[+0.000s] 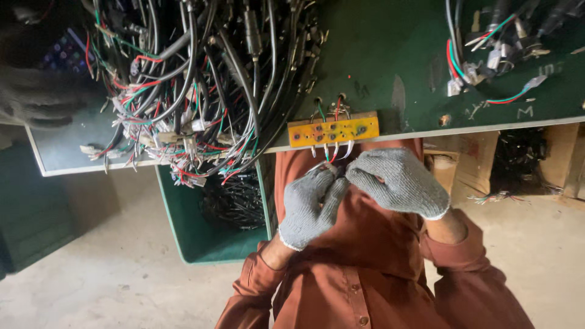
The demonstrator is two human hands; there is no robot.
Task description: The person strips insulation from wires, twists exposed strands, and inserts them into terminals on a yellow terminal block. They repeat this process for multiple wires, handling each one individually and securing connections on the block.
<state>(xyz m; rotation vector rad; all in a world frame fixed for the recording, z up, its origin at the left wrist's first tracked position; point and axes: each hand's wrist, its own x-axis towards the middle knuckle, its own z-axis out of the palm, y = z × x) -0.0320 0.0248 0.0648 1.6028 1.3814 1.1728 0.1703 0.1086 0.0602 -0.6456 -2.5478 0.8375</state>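
Observation:
Both my hands wear grey knit gloves and meet just below the edge of a green worktable (pixel 378 55). A small yellow block with round holes (pixel 333 130) is fixed at that edge, and thin white, red and green wires (pixel 333 151) hang from it. My left hand (pixel 309 204) pinches the wire ends from the left. My right hand (pixel 399 181) closes on the same wires from the right. The wire tips are hidden between my fingertips.
A big tangle of black, red, green and white cables (pixel 195 85) covers the table's left part. More wired connectors (pixel 493 55) lie at the top right. A green bin (pixel 195 231) holding dark parts stands on the concrete floor (pixel 91 274). Wooden crates (pixel 548 158) sit under the table at right.

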